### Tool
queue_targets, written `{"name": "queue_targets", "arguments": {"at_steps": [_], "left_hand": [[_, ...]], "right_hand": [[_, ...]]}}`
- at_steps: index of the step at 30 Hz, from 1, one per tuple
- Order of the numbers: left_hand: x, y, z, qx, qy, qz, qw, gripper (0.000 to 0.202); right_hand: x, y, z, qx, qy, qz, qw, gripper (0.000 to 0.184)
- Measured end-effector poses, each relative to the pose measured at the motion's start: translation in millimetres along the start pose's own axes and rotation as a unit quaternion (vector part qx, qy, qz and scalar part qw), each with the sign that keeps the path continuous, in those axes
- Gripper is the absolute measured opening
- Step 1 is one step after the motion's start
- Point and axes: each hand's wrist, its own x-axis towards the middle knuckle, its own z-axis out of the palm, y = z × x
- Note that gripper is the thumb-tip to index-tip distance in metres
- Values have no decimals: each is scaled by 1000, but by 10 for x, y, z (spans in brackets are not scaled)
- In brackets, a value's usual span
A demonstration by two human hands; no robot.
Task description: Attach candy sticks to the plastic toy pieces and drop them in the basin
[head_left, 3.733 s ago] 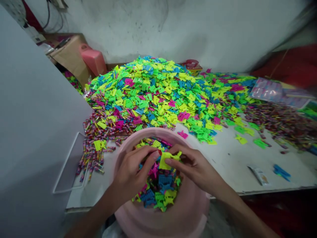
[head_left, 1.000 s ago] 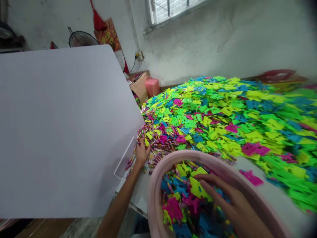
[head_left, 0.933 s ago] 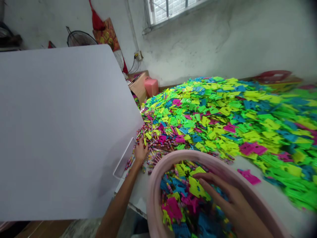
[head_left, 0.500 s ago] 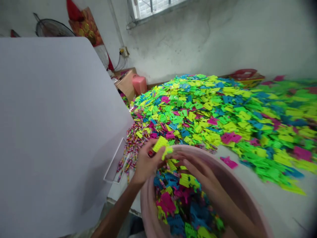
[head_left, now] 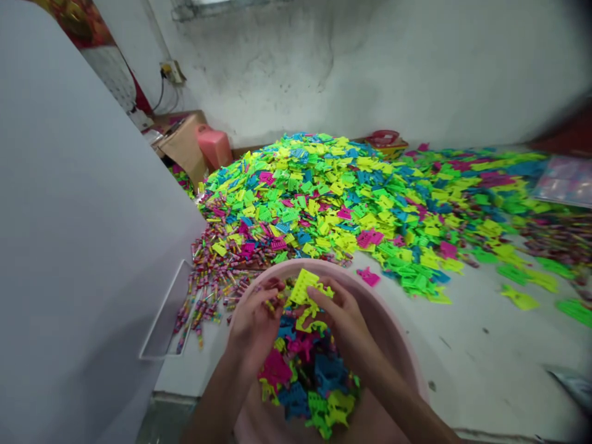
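The bare left hand (head_left: 253,333) and bare right hand (head_left: 343,320) have slender fingers. Behind each hand, a narrow wrist widens into a slim bare forearm (head_left: 398,401) that reaches the lower edge of the view.

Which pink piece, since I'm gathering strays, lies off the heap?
The pink plastic piece just past the basin's rim, alone on the white table; other pink pieces lie in the heap or basin.
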Motion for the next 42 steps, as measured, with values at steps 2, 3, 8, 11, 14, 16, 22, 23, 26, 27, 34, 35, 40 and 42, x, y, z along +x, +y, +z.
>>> {"name": "queue_targets", "arguments": {"at_steps": [2, 3, 8, 11, 14, 16, 22, 23, 26, 27, 34, 35, 40, 42], "left_hand": [[32, 4, -40, 2, 1, -5, 1000, 20], [47, 0, -62, 4, -1, -9, 1000, 19], [73, -40, -108, 34, -20, -8, 999, 26], [56, -30, -80, 61, -18, 10, 998, 29], [51, 25, -52, 120, -27, 34, 992, 29], [60, 72, -42, 155, -41, 33, 986, 27], [76, 137, -24, 150, -75, -50, 985, 31], [70, 132, -19, 155, -82, -54, 983, 33], [44, 104, -3, 188, -101, -36, 976, 36], [36, 96, 3, 200, -106, -24, 974, 35], [11, 57, 9, 224, -107, 30, 968, 35], [6, 44, 1, 230, -109, 33, 966, 36], [-30, -39, -21, 311, -79, 130, 938, 36], [-32, -55, -17, 344, -70, 162, 922, 37]], "right_hand": [[-12, -20, -30, -23, 16, -1, 1000, 34], [-22, -34, -44, -31, 18, -2, 999, 35], [-75, -77, -78, -39, -4, 13, 999, 36], [-89, -73, -97, -17, -24, 29, 999, 34], [-96, -74, -126, -10, -49, 47, 998, 34], [-103, -79, -142, -22, -49, 53, 997, 35], [-111, -47, -171, -62, -21, 38, 997, 38], [-110, -36, -178, -65, -23, 35, 997, 38], [-110, -18, -192, -68, -31, 30, 997, 38], [-112, -18, -192, -68, -32, 28, 997, 38], [-129, -21, -165, -72, -22, 27, 997, 41], [-127, -12, -169, -76, -27, 24, 996, 41], [-114, 28, -197, -88, -34, 5, 995, 37], [-117, 25, -192, -86, -24, -1, 996, 36]]}}
